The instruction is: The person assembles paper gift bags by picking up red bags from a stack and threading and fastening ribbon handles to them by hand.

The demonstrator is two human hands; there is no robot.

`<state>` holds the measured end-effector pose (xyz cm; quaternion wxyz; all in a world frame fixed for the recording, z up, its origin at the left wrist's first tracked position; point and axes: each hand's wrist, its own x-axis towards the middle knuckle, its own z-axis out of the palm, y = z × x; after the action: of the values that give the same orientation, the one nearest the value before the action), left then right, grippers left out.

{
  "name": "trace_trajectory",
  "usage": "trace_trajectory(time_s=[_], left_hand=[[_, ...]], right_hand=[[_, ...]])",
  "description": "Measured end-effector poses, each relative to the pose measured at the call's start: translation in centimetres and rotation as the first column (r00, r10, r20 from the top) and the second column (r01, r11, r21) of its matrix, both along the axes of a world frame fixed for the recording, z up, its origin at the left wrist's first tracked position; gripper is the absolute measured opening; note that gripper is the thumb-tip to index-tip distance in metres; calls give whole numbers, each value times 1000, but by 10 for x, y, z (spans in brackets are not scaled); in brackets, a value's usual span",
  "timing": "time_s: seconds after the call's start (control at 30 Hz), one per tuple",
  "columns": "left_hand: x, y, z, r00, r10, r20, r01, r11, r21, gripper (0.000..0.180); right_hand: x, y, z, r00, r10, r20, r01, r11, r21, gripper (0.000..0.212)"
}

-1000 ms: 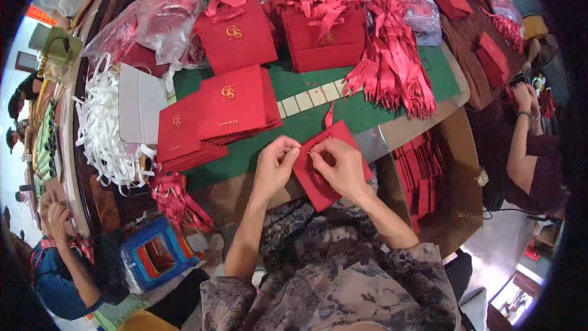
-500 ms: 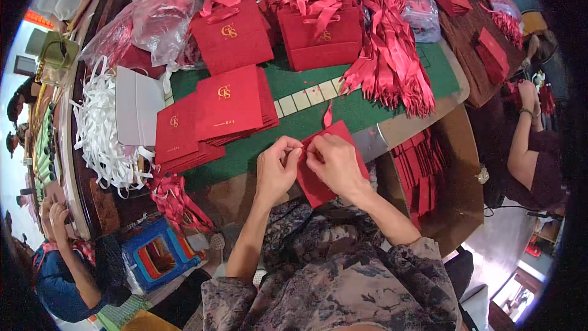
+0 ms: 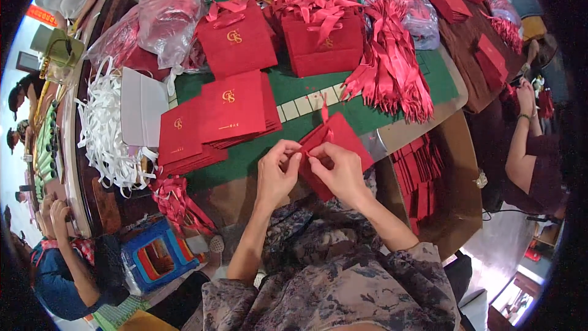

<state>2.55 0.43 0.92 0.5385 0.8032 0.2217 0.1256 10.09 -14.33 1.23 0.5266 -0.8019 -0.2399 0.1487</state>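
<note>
A red paper gift bag (image 3: 347, 141) lies tilted between my hands over the near edge of the green table mat. My left hand (image 3: 277, 170) is closed in a pinch at the bag's upper left edge. Opposite it, my right hand (image 3: 338, 173) pinches at the same edge, its fingertips almost meeting the left ones. A small red bit, perhaps ribbon end, shows between the fingertips; its exact hold is hard to make out. From the bag's far edge a red ribbon loop (image 3: 324, 113) sticks up. The bag's lower part is partly behind my right hand.
Flat red bags (image 3: 233, 107) are stacked left of centre. Behind stand bags with ribbon handles (image 3: 324, 43), beside a red ribbon bundle (image 3: 398, 67). White ribbons (image 3: 104, 135) and a grey card (image 3: 142, 107) lie left. A cardboard box (image 3: 453, 171) holds red bags. Other people sit either side.
The bag has turned and tilted between my hands, and its ribbon loop stands closer to its middle. My right hand's fingers have shifted along the edge. The whole view has moved slightly.
</note>
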Motion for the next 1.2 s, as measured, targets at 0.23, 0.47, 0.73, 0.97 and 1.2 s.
trace_trajectory(time_s=[0.23,0.47,0.73,0.97,1.2], left_hand=[[1,-2,3,999,-48,-19,48,998,36,13],[-1,-7,3,990,-81,118,61,985,163,15],[0,-11,-6,967,-145,210,48,911,411,15],[3,-15,-9,945,-179,272,41,894,446,14],[1,-12,-8,994,-54,100,36,984,177,25]], right_hand=[[1,6,-5,987,0,160,4,1000,-26,11],[40,1,29,864,71,499,-37,996,-76,10],[88,1,4,789,606,99,-531,754,-387,29],[111,6,-11,741,633,-225,-672,706,-224,26],[99,6,-8,816,484,-318,-563,791,-240,23]])
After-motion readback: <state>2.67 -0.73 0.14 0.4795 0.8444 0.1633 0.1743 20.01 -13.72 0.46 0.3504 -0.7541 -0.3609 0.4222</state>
